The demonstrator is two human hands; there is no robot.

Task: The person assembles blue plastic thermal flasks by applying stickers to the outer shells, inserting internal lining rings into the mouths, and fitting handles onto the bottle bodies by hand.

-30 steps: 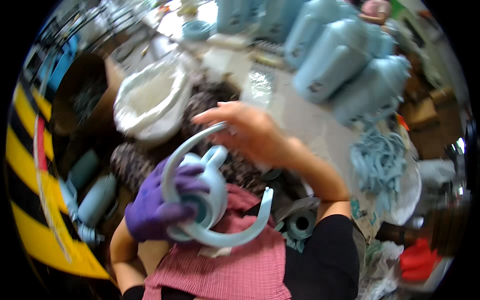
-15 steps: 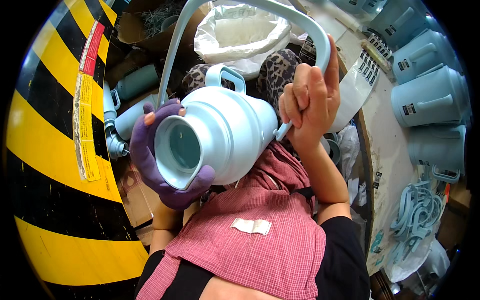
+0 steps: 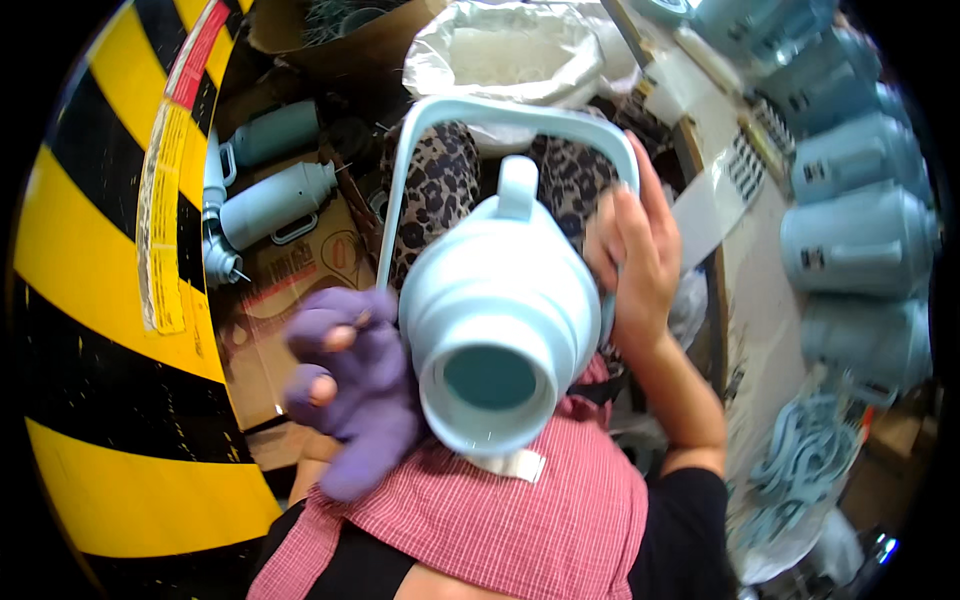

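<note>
A light-blue jug body (image 3: 505, 270) lies above my lap, its round open mouth (image 3: 488, 385) pointing toward me. A fixed loop grip (image 3: 518, 185) sticks up from its far side, and a long U-shaped carrying handle (image 3: 505, 108) arches over it. My right hand (image 3: 640, 265), bare, holds the handle's right arm low down, beside the jug. In a purple glove with bare fingertips, my left hand (image 3: 360, 385) is at the jug's left side. Its fingers are loosely bent and apart, with nothing visible in them. The handle's left end is hidden behind the glove.
On the left is a yellow-and-black striped panel (image 3: 110, 310). Several jug bodies (image 3: 275, 205) lie on cardboard beyond it. A white sack (image 3: 510, 55) stands ahead of my knees. The right-hand table (image 3: 745, 330) bears several jugs (image 3: 850, 240) and a pile of handles (image 3: 805, 455).
My left hand has let go of the jug's mouth and moved to its side. The jug has swung round to point toward me. My right hand has slid lower on the handle.
</note>
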